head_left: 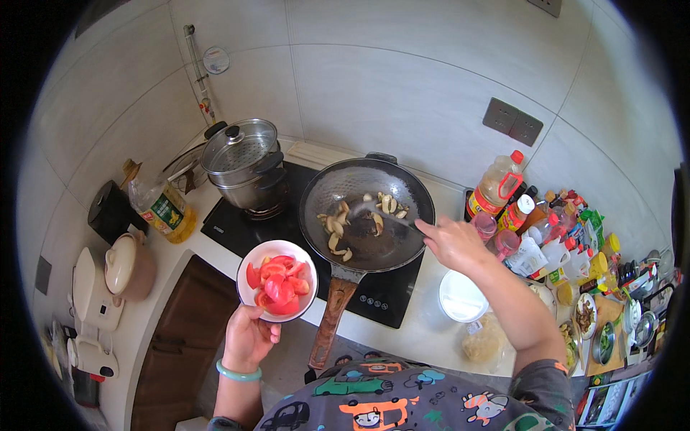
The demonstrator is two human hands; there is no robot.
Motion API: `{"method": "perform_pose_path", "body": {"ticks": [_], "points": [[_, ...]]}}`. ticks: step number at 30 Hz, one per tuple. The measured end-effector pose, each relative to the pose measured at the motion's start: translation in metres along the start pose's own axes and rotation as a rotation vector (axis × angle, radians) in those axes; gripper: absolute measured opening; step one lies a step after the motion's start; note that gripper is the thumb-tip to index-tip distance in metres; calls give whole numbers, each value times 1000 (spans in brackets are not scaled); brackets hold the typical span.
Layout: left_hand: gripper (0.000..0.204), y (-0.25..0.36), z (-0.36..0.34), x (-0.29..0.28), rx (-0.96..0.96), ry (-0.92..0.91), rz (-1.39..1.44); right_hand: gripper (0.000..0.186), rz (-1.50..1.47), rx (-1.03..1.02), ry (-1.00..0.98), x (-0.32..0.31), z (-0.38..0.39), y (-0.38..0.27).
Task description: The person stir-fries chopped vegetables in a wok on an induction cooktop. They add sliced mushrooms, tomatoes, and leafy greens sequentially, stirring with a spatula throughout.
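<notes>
My left hand point(250, 336) grips a white bowl point(246, 289) by its near edge and holds it up left of the pan's handle. Red tomato pieces point(280, 284) fill the bowl. The dark wok-like pan point(381, 251), with a wooden handle point(338, 309), sits on the black cooktop point(384, 305). Pale brown slices point(336, 230), perhaps mushroom, lie in two loose groups inside it. My right hand point(454, 244), over the pan's right rim, is closed around the handle of a spatula point(408, 224). The spatula's head reaches among the slices and is hard to make out.
A lidded steamer pot point(241, 161) stands behind left, near an oil bottle point(169, 212). On the right are a white container point(462, 296), a plastic bag point(483, 341), a large bottle point(496, 187) and crowded seasoning bottles. A cutting board point(605, 312) with bowls lies far right.
</notes>
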State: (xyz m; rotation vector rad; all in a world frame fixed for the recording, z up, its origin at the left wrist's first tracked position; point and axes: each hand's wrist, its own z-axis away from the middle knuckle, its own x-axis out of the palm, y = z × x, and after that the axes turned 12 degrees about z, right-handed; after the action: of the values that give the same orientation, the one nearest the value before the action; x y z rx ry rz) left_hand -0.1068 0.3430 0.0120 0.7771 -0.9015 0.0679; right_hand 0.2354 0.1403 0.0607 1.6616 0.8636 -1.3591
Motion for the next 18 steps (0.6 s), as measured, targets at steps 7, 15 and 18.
{"method": "perform_pose_path", "body": {"ticks": [7,15,18], "points": [[31,10,-20,27,18,-39,-218,37,11,152,-44,-13,9,4],[44,12,-86,87,48,-125,-751,38,-316,278,-16,-40,63,9],[48,-1,-126,102,220,-133,-1113,35,-393,347,156,-19,78,14]]}}
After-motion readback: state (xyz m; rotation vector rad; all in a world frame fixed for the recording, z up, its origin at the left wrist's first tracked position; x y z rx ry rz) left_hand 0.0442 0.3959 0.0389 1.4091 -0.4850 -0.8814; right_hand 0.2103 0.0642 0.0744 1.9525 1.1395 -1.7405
